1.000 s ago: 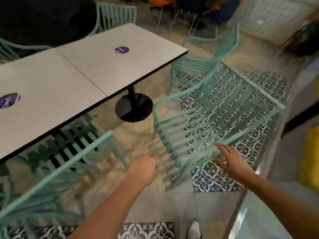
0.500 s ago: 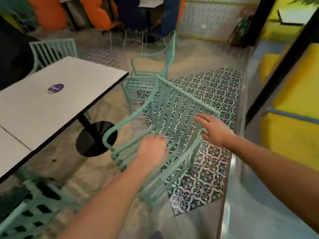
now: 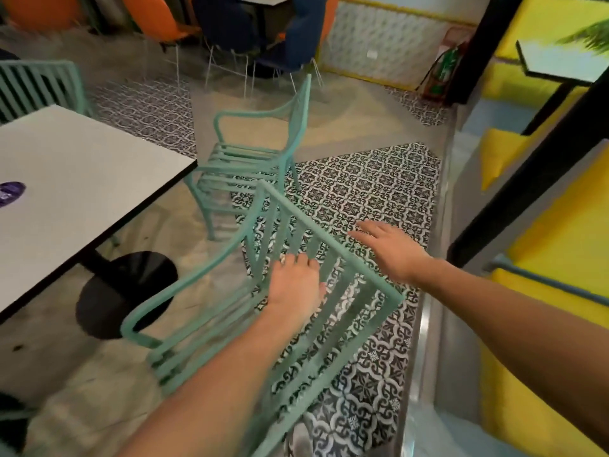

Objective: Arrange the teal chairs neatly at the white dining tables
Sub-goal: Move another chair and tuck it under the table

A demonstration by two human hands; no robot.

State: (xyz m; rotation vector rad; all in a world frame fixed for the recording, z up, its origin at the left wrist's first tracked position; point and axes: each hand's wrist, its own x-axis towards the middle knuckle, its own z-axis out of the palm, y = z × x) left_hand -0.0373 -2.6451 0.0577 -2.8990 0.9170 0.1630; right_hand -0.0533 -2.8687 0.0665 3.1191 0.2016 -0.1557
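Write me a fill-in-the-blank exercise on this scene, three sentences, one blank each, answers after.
1. The left hand grips the slatted back of the near teal chair, while the right hand is ____ and holds nothing.
2. The white table stands on a round ____ base.
3. The sticker on the table is ____.

Missing words: open; black; purple

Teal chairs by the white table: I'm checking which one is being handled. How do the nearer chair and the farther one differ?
The nearer chair is tilted, with the left hand gripping its back slats; the farther chair stands upright and untouched. The right hand hovers open beside the nearer one. Both are teal, slatted, with armrests.
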